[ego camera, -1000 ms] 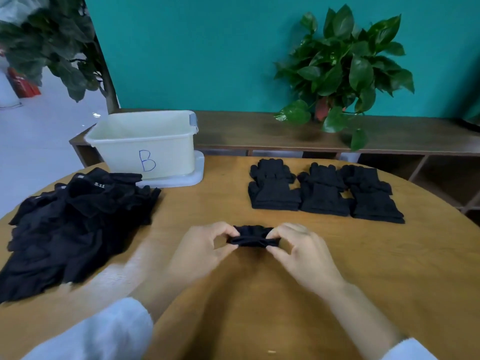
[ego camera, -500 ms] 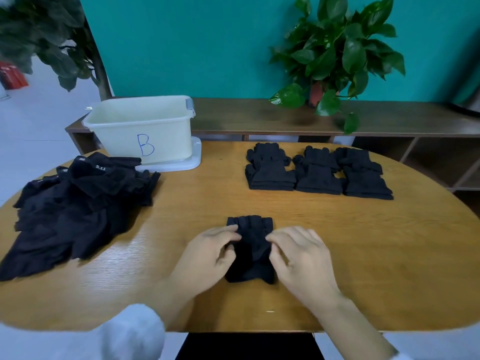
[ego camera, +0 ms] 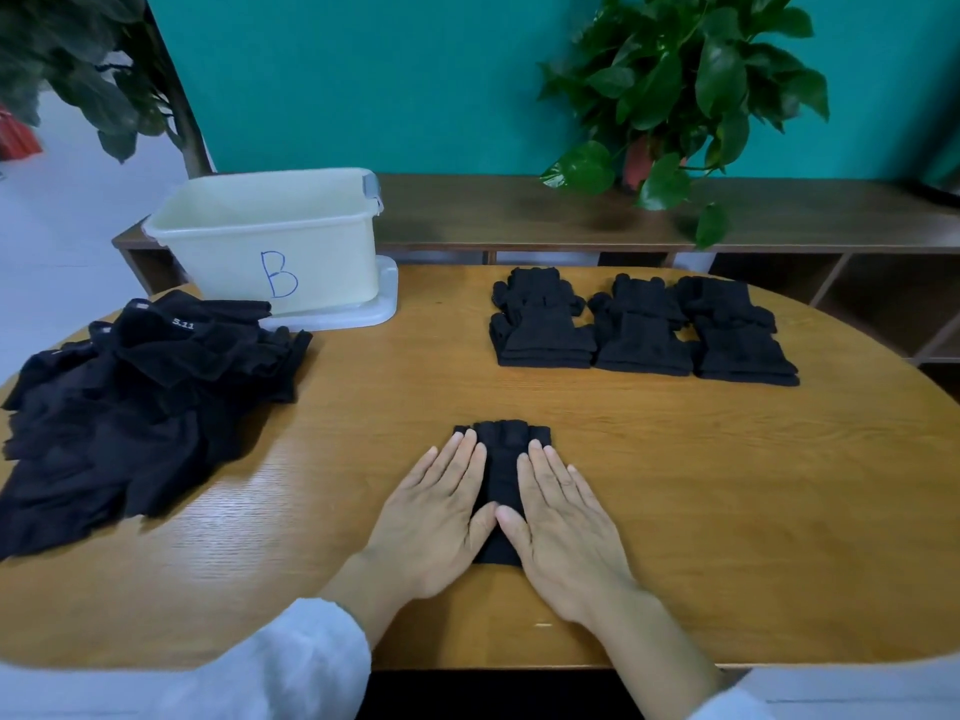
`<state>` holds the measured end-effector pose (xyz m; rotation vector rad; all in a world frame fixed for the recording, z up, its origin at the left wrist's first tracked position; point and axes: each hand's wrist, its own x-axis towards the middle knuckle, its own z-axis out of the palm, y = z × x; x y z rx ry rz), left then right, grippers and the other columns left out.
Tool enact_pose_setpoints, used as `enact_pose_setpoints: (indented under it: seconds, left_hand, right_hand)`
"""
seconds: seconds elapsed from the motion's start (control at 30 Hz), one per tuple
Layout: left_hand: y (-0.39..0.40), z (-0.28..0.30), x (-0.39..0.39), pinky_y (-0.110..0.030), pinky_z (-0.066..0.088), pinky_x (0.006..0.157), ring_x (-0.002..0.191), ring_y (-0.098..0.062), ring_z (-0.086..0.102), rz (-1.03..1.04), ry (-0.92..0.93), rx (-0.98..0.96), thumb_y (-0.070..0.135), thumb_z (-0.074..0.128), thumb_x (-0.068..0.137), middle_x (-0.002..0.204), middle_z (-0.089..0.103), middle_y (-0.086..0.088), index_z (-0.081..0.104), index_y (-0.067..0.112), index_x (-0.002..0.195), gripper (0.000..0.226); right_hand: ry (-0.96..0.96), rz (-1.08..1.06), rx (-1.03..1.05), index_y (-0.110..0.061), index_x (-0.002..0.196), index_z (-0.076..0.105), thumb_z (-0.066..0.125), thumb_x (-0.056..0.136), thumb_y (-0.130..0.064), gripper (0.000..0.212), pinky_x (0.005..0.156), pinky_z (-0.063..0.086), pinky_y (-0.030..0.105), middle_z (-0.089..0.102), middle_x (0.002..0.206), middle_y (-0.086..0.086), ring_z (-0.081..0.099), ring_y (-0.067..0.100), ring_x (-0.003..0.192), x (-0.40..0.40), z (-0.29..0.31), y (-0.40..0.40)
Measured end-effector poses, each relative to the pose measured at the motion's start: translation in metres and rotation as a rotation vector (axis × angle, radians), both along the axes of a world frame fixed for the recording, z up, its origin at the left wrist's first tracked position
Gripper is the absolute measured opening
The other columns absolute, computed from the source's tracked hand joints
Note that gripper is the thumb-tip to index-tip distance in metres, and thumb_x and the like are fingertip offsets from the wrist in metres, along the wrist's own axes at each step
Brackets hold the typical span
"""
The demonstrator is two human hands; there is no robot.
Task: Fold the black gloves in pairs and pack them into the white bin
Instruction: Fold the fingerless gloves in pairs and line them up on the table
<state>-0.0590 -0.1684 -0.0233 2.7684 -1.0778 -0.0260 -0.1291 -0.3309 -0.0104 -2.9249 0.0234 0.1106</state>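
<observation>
A black glove pair [ego camera: 503, 462] lies flat on the wooden table near the front edge. My left hand [ego camera: 439, 517] and my right hand [ego camera: 563, 522] press down on it side by side, fingers straight, thumbs touching over the cloth. Three folded glove pairs [ego camera: 641, 332] sit in a row at the back right. A loose heap of black gloves [ego camera: 135, 402] covers the table's left side. The white bin [ego camera: 270, 241], marked with a blue B, stands open at the back left on its lid.
The oval wooden table [ego camera: 727, 511] has bare wood to the right of my hands. Behind it runs a low wooden shelf [ego camera: 571, 215] with a leafy potted plant [ego camera: 680, 85] against a teal wall. Another plant [ego camera: 78, 59] stands at the far left.
The hands brought the glove pair down from a pinch above the table and laid it flat. Their fingers have straightened, and both palms now press on it.
</observation>
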Motion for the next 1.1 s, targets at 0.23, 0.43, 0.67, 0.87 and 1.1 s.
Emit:
enact_pose_setpoints:
  seconds: [0.23,0.43,0.67,0.87,1.1]
  left_hand:
    - [-0.002,-0.004,0.006,-0.029,-0.016,0.116,0.146,-0.013,-0.023,-0.012,-0.024,0.015,0.06,-0.024,0.085,0.16,-0.017,-0.002,-0.008,0.013,0.154,0.085]
    - [0.012,0.009,0.004,-0.014,-0.013,0.114,0.146,0.001,-0.011,0.041,0.078,-0.223,0.065,-0.005,0.09,0.163,0.0,0.004,0.006,0.017,0.156,0.082]
    - [0.056,0.037,-0.004,-0.013,0.009,0.115,0.146,-0.009,0.022,0.15,0.027,-0.362,0.044,0.033,0.103,0.157,0.032,0.001,0.029,0.016,0.152,0.056]
    - [0.11,0.05,-0.012,-0.024,0.026,0.113,0.138,-0.021,0.042,0.235,-0.087,-0.331,0.054,0.036,0.097,0.146,0.049,-0.005,0.044,0.016,0.146,0.063]
    - [0.183,0.062,-0.014,-0.022,0.038,0.095,0.109,-0.018,0.066,0.384,-0.178,-0.324,0.048,0.045,0.092,0.117,0.071,0.0,0.069,0.014,0.12,0.05]
  right_hand:
    - [0.045,-0.01,-0.026,-0.017,0.15,-0.02,-0.03,0.071,-0.063,0.092,0.117,-0.017,0.029,-0.028,0.157,-0.003,-0.03,0.008,0.142,0.003,0.001,0.001]
    - [0.072,-0.015,0.2,-0.02,0.156,0.001,0.004,0.098,-0.056,0.068,0.118,-0.013,0.022,-0.006,0.162,-0.007,-0.014,0.0,0.145,0.005,0.021,-0.008]
    - [-0.327,-0.052,0.219,-0.014,0.124,0.065,0.043,0.103,-0.028,0.033,0.102,0.019,0.01,0.067,0.124,0.0,0.051,0.016,0.127,0.009,0.05,0.01]
    - [-0.407,0.03,0.236,-0.014,0.102,0.072,0.056,0.098,-0.025,0.021,0.076,0.052,0.04,0.073,0.095,0.002,0.066,0.022,0.09,0.024,0.068,0.052]
    - [-0.338,0.176,0.229,-0.025,0.116,0.07,0.052,0.099,-0.032,0.025,0.085,0.05,0.031,0.07,0.111,-0.008,0.063,0.012,0.101,0.045,0.076,0.109]
